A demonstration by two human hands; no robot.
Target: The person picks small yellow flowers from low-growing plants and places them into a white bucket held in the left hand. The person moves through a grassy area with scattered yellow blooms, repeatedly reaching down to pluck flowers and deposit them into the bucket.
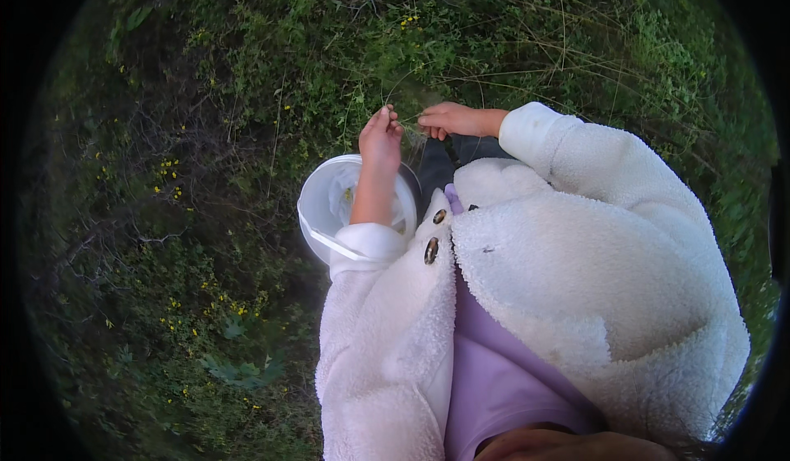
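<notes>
My left hand (pixel 382 137) is raised over the far rim of a white plastic bucket (pixel 316 214), its fingertips pinched on a thin green plant stem (pixel 390 94). To its right, my right hand (pixel 447 120) has its fingers closed around the lower part of thin plant growth, a short distance from the left. The bucket hangs by my left forearm, with its white handle across the sleeve cuff. Inside it lie a crumpled translucent plastic bag (pixel 340 194) and some yellowish bits, partly hidden by the forearm.
Dense green plants (pixel 321 48) surround me. Small yellow flowers (pixel 237 308) grow at the lower left, others (pixel 410 23) beyond my hands. Dry bare twigs (pixel 163 238) lie at the left, and long dry grass stalks (pixel 555 48) cross at the upper right.
</notes>
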